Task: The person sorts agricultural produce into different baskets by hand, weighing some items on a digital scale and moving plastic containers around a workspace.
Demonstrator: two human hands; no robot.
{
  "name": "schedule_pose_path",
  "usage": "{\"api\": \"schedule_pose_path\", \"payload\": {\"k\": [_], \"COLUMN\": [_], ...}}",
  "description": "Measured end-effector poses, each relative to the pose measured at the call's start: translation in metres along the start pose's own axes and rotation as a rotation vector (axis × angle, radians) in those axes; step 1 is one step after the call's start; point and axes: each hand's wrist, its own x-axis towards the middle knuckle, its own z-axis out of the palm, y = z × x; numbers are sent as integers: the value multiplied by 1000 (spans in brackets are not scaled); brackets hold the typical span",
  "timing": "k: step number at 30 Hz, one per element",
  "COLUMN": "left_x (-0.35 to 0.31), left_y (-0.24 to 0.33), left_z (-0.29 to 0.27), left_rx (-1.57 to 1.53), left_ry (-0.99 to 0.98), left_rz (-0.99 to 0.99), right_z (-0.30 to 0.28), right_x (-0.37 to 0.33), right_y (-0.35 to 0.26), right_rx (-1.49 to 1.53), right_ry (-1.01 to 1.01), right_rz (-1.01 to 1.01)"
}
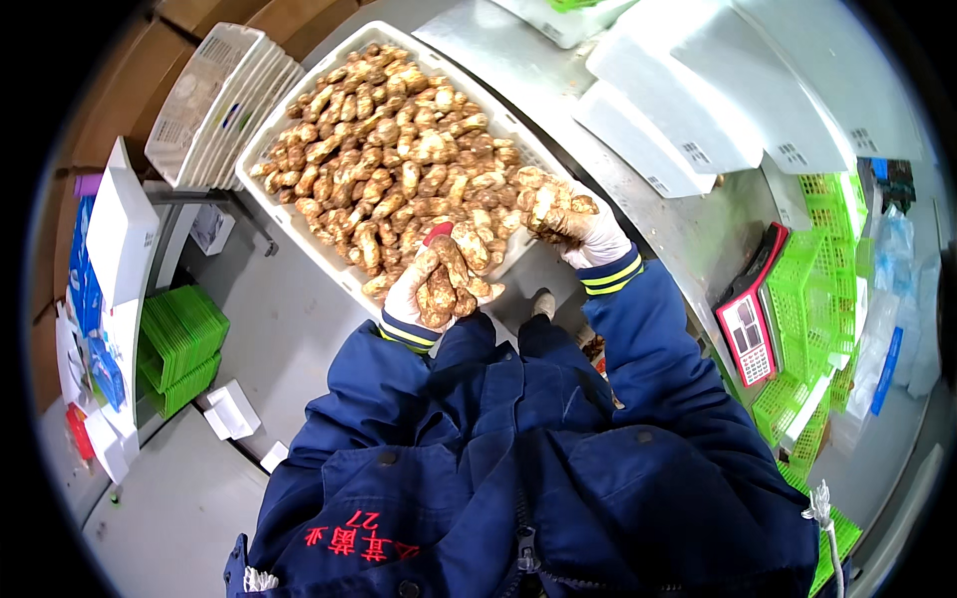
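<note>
The white crate (284,214) of tan mushrooms (399,149) lay tilted across the metal bench (688,239), its near corner overhanging the bench edge just above the person's lap. Little free room showed around it: a stack of white trays (214,105) pressed against its far left side, and bare floor (269,329) opened only below its left rim.

The left hand (424,294), in a white glove, was closed around a handful of mushrooms at the crate's near edge. The right hand (588,234), also gloved, gripped a second clump (548,204) over the crate's right rim. Both clumps touched the heap.

To the right, three flat white lids (698,110) overlapped on the bench, each with a small dark label at a corner. One red scale (748,319) with a grey keypad stood at the bench's near edge, beside stacked green baskets (822,289). More green baskets (179,344) were piled on the floor at left, next to two small white boxes (231,409). Blue-and-white packages (95,299) leaned at the far left, too bent by the lens to count.
</note>
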Motion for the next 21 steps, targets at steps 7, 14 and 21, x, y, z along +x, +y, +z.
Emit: {"api": "schedule_pose_path", "payload": {"k": [7, 14, 21], "left_x": [63, 152, 267], "left_y": [-96, -246, -433], "left_z": [37, 128, 239], "left_rx": [163, 422, 689], "left_ry": [-133, -407, -574], "left_rz": [-151, -315, -560], "right_z": [-76, -118, -237], "right_x": [-96, -233, -373], "right_y": [-46, -170, -302], "right_rx": [292, 51, -423], "right_ry": [-13, 45, 639], "right_rz": [-87, -488, -824]}}
